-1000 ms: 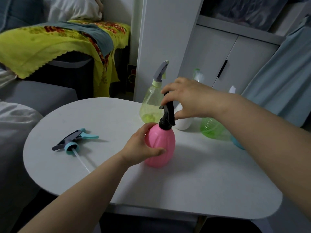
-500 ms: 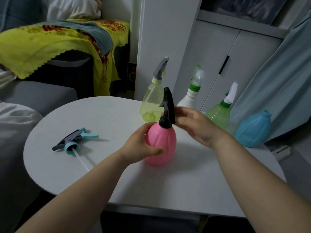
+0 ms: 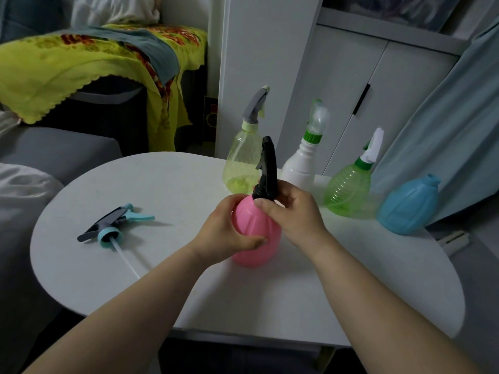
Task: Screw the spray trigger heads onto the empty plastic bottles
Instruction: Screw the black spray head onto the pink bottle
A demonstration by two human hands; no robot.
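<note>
A pink bottle (image 3: 256, 238) stands upright in the middle of the white round table (image 3: 297, 300). A black spray trigger head (image 3: 267, 163) sits on its neck. My left hand (image 3: 229, 228) grips the pink bottle's body from the left. My right hand (image 3: 291, 209) pinches the black collar at the base of the trigger head, thumb in front. A blue bottle (image 3: 407, 206) without a head stands at the table's right edge. A loose blue and dark trigger head (image 3: 113, 225) with a white dip tube lies on the table's left side.
Three bottles with heads on stand at the back of the table: a yellow one (image 3: 243, 163), a white one (image 3: 301, 163) and a green one (image 3: 348, 187). A white cabinet (image 3: 364, 85) is behind, a blue curtain (image 3: 442, 125) at right, a grey sofa (image 3: 54, 149) at left.
My right hand came down from the top of the black trigger head to its collar and closed its fingers round it. My left hand kept its hold on the pink bottle.
</note>
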